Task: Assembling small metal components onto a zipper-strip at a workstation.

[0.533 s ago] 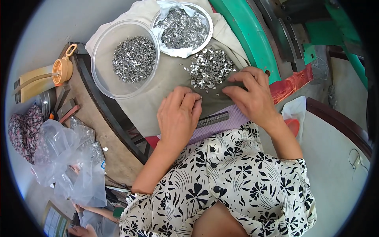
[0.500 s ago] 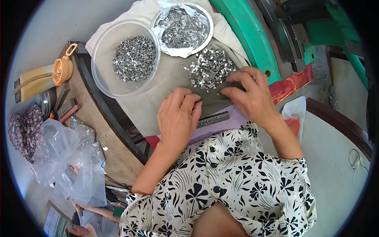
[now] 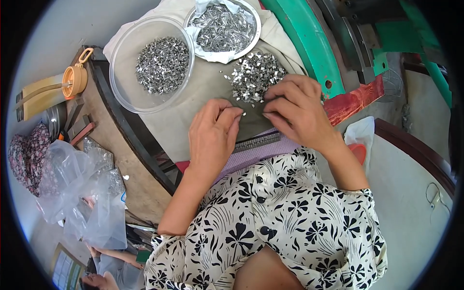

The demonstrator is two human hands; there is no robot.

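A pile of small flat metal pieces lies on the grey-brown cloth in front of me. My left hand is pinched closed left of and below the pile, and a small shiny piece shows at its fingertips. My right hand is beside the pile's lower right edge, fingers bent and thumb and forefinger close together; anything between them is hidden. Below my hands, a dark ridged strip rests on a purple cloth, partly covered by my right hand.
Beyond the cloth's middle stand a clear round tub of small metal pieces and a lined metal bowl of slender shiny pieces. Green machine framing borders the right. Plastic bags and an orange lid sit left; another person is lower left.
Both hands have moved slightly up in the picture. My right hand has shifted left along the pile's lower edge, with its thumb and forefinger closer together. A shiny piece now shows at my left fingertips.
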